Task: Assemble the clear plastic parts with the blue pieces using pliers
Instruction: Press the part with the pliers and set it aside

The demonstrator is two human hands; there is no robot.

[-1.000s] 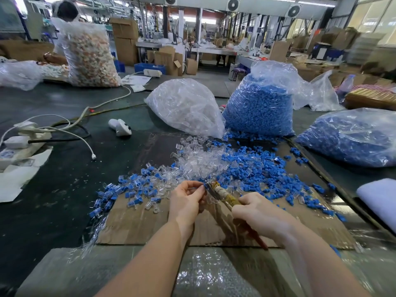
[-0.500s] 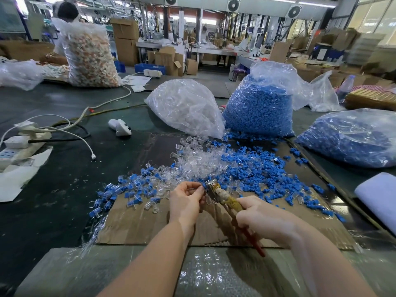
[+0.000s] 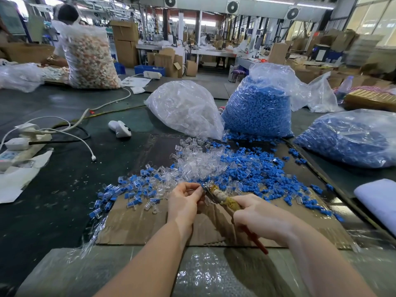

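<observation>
My right hand (image 3: pixel 260 217) has its grip clenched round the pliers (image 3: pixel 225 201), fingers wrapped over the taped handles with a red handle end sticking out below my wrist. The nose of the pliers points up and left and meets the fingertips of my left hand (image 3: pixel 185 200), whose grip pinches something small at the nose; the piece itself is too hidden for me to tell what it is. Both hands hover over a cardboard sheet (image 3: pixel 137 224) lying on the dark tabletop (image 3: pixel 53 189). Just beyond my fingers the clear parts (image 3: pixel 199 161) lie heaped in a loose pile, with the loose blue pieces (image 3: pixel 263 170) spread to their right and touching them. To the left of my left hand lies a scatter of joined parts (image 3: pixel 128 189), clear with blue ends, reaching off the cardboard's edge. Farther back stands a bag of clear parts (image 3: pixel 184 110), and just beside it on the right a taller bag of blue pieces (image 3: pixel 259 110). A third blue-filled bag (image 3: pixel 351 140) lies at the far right. On the left of the tabletop sit a white controller (image 3: pixel 120 128), a power strip (image 3: pixel 19 146) and white cables (image 3: pixel 64 131). Bubble wrap (image 3: pixel 203 273) covers the near edge under my forearms.
</observation>
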